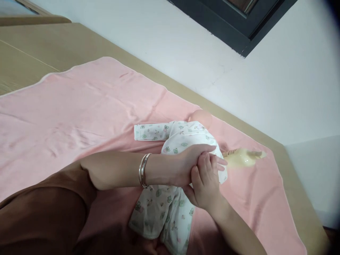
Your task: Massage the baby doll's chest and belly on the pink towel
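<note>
My left hand (192,161), its wrist ringed by silver bracelets, reaches in from the left with the thumb stretched out. Its other fingers are mostly hidden behind my right hand (205,182), which comes from the lower right with its fingers curled over the left one. Both hands meet above a doll-like figure in a white long-sleeved top (180,136) and white trousers (159,212), printed with small green and pink pictures. A rounded skin-coloured head (201,117) shows past the collar. To the right of the hands is a pale yellow pump bottle (240,158), partly hidden by them.
A pink blanket (66,102) with a light edge lies under the figure on a wooden surface (87,44). Behind it rises a white wall (164,46) with a dark frame (225,28). A wooden rail (34,20) stands at the upper left.
</note>
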Demonstrator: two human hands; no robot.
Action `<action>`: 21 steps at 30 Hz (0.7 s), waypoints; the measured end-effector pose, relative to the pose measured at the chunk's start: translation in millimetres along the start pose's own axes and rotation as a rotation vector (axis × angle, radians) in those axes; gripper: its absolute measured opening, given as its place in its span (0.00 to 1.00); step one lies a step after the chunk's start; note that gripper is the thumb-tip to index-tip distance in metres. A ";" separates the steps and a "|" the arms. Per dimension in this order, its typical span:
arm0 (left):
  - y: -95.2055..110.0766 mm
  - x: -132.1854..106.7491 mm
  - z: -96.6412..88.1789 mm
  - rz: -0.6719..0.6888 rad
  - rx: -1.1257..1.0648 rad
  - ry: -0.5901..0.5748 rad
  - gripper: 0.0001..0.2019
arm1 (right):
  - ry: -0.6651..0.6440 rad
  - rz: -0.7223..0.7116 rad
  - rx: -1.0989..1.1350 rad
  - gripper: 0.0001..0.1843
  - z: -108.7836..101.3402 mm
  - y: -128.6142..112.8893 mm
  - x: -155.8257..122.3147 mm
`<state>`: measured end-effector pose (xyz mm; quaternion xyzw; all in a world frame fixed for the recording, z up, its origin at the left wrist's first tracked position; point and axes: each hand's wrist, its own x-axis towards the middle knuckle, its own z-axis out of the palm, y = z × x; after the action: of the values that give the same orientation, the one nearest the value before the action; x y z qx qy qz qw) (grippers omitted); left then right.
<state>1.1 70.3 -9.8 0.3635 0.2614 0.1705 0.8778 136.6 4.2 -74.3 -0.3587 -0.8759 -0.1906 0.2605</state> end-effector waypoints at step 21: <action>-6.7 85.6 -83.1 0.970 1.300 0.502 0.17 | -0.248 0.357 0.255 0.19 41.6 69.1 -0.8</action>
<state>22.3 153.2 -93.1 0.8189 0.3095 0.4196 0.2399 174.0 71.7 -97.5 -0.4928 -0.8408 0.0160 0.2237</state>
